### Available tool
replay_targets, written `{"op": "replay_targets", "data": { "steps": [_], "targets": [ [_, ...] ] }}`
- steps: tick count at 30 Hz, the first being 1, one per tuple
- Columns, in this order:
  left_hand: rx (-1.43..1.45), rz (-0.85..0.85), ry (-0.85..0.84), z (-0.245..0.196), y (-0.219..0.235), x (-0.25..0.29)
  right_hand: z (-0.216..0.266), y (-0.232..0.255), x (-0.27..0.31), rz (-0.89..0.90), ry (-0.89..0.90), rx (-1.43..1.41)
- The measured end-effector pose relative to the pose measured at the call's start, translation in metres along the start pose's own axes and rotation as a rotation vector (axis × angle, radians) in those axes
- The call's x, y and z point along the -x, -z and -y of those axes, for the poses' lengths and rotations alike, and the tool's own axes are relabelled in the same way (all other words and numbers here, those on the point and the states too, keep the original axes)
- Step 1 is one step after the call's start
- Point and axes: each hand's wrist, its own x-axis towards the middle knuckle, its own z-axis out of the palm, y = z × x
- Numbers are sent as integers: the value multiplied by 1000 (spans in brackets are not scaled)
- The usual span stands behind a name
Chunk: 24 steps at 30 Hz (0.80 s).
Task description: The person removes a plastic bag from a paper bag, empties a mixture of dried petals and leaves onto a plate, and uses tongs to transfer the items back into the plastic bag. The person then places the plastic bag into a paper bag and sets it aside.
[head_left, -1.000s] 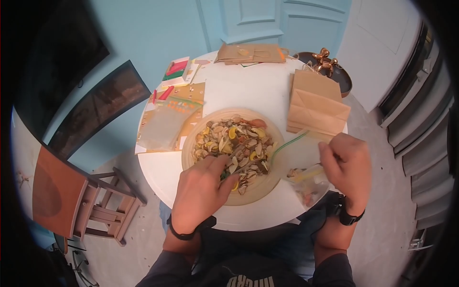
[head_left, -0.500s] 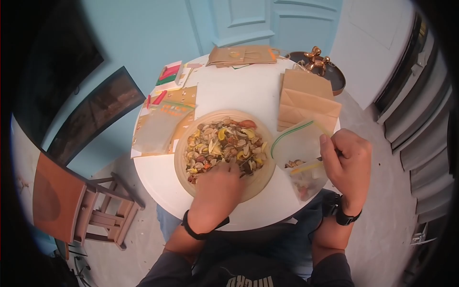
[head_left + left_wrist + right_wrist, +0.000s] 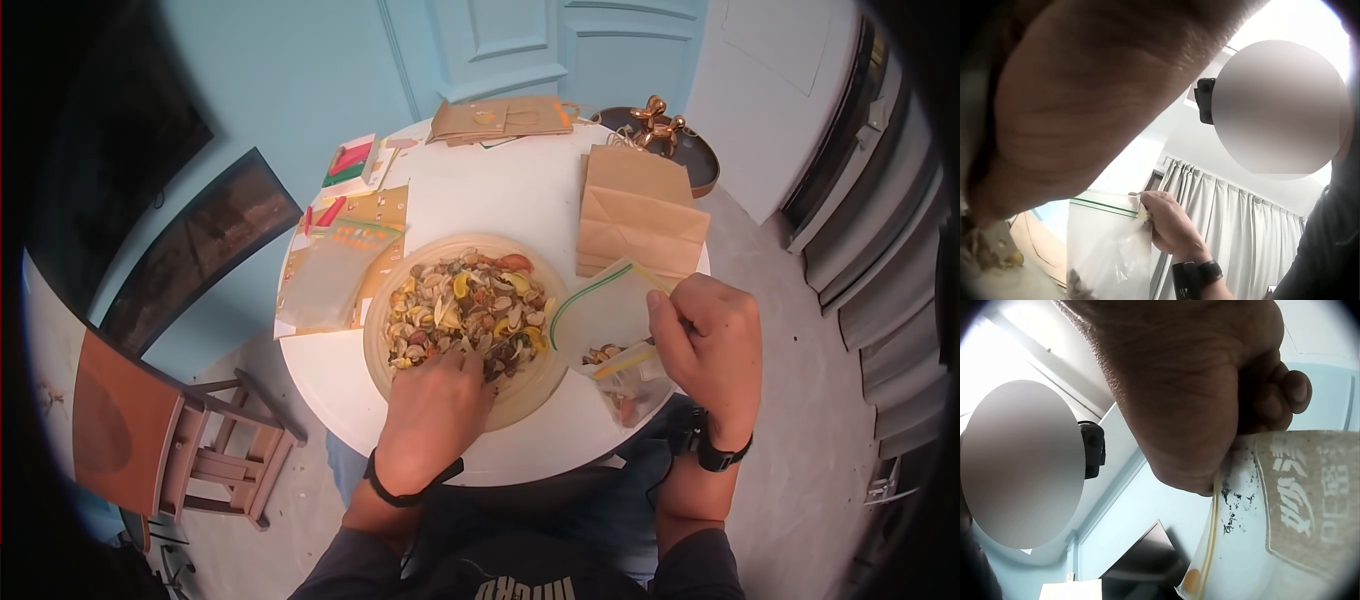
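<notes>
A round beige plate (image 3: 374, 330) on the white table holds a heap of dried, potpourri-like pieces (image 3: 455, 305) in beige, brown, yellow and orange. My left hand (image 3: 437, 415) reaches down into the near side of this heap; its fingertips are hidden there. To the right of the plate, my right hand (image 3: 712, 335) pinches the mouth edge of a clear zip bag (image 3: 600, 318) between thumb and curled fingers. The bag's mouth, with a green strip on one side and a yellow one on the other, gapes toward the plate. Some dried pieces (image 3: 1079, 286) lie low inside it.
Behind the bag stands a brown paper bag (image 3: 640, 215). Flat paper bags (image 3: 505, 118) lie at the table's far edge. At left are another zip bag (image 3: 330, 275) and a box of coloured items (image 3: 350, 165). A dark tray (image 3: 705, 165) holds a copper balloon-dog figure (image 3: 655, 125).
My left hand has gone from spread over the heap to fingers down in it, then shifted slightly left. The right hand still pinches the zip bag, whose mouth now shows wider.
</notes>
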Motion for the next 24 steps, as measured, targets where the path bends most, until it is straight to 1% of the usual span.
{"op": "replay_targets", "data": {
  "steps": [5,12,15,18,21,24],
  "targets": [
    [-10,-20,-14,-7,-14,-5,2,-4,-2,-1,7,-5],
    [-69,0,-25,1,-15,-4,3,-3,-2,22,1,5],
    [10,-56,-16,4,-3,-1,3,-4,-1,21,6,-2],
    [64,-31,29,6,22,3,5,-3,-1,43,30,-12],
    [200,-163,94,7,37,9,6,-5,0,85,81,-19],
    [273,-212,156,2,43,7,9,-11,3,132,122,-23]
  ]
}}
